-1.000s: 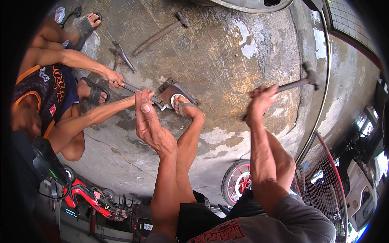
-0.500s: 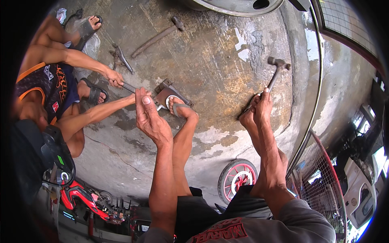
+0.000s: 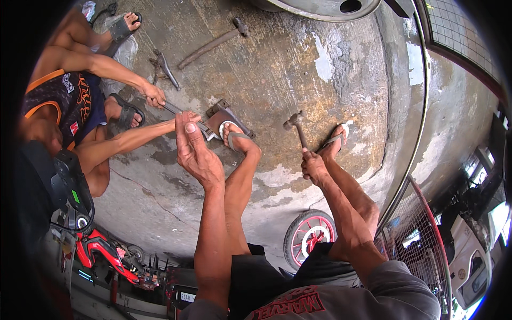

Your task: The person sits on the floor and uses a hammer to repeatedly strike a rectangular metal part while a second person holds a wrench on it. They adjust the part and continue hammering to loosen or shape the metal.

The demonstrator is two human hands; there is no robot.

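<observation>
My right hand (image 3: pixel 316 167) is wrapped round the wooden handle of a hammer (image 3: pixel 300 132), its metal head raised above the floor. My left hand (image 3: pixel 200 160) is held up with fingers stretched out, nothing visible in it. Beyond it, a co-worker's hand (image 3: pixel 155 96) grips a long metal bar (image 3: pixel 173 109). The co-worker's other hand, partly hidden by my left fingers, is near the bar's far end. That end is beside a rusty steel block (image 3: pixel 217 120) on the floor. My left sandalled foot (image 3: pixel 238 141) presses on the block.
A second hammer (image 3: pixel 209 49) and a pair of pliers (image 3: pixel 168 70) lie on the wet, stained concrete. A large wheel rim (image 3: pixel 325 12) is at the far edge. Near my legs stands a red-spoked wheel (image 3: pixel 310 239). Mesh panels (image 3: pixel 418 240) line the right, a red motorcycle (image 3: pixel 104 253) the lower left.
My right hand has swung the hammer left, from beside my right foot toward the block. My left hand has stayed nearly in place.
</observation>
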